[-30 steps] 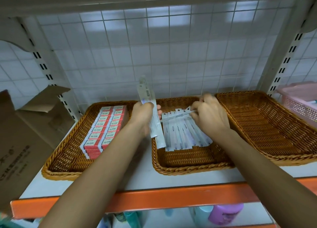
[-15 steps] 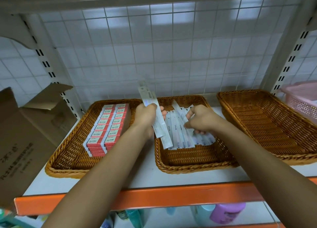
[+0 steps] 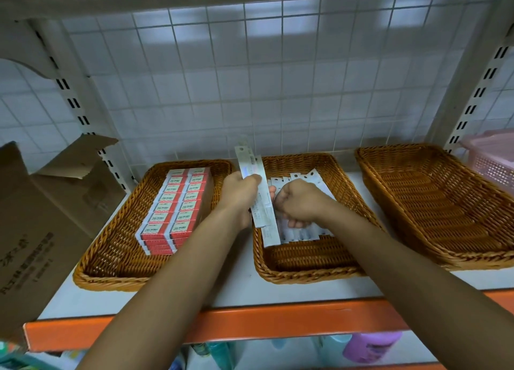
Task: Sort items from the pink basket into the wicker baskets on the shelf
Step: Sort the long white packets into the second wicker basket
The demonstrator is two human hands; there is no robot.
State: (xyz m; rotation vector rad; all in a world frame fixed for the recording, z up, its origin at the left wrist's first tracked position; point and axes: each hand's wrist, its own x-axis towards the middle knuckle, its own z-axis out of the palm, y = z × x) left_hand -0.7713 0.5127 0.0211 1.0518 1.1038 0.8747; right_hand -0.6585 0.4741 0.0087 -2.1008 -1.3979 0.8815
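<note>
My left hand (image 3: 239,197) grips a bundle of long white packets (image 3: 250,164), held upright between the left wicker basket (image 3: 111,258) and the middle wicker basket (image 3: 306,269). My right hand (image 3: 303,203) is over the middle basket, right beside the bundle. Its fingers are curled, apparently round one white packet that pokes out tilted behind it (image 3: 313,173). Under that hand a row of the same packets (image 3: 303,233) lies flat in the basket. The left basket holds stacked red and white boxes (image 3: 178,203). The right wicker basket (image 3: 445,203) has nothing in it. The pink basket (image 3: 492,161) shows at the far right edge.
An open cardboard box (image 3: 41,230) stands at the left end of the shelf. The shelf has an orange front edge (image 3: 250,322), and bottles (image 3: 370,344) stand on the level below. A tiled wall and a wire grid close off the back.
My right hand has moved left across the middle basket, from the packets at its right side to just beside the bundle. My left hand has kept its grip on the bundle.
</note>
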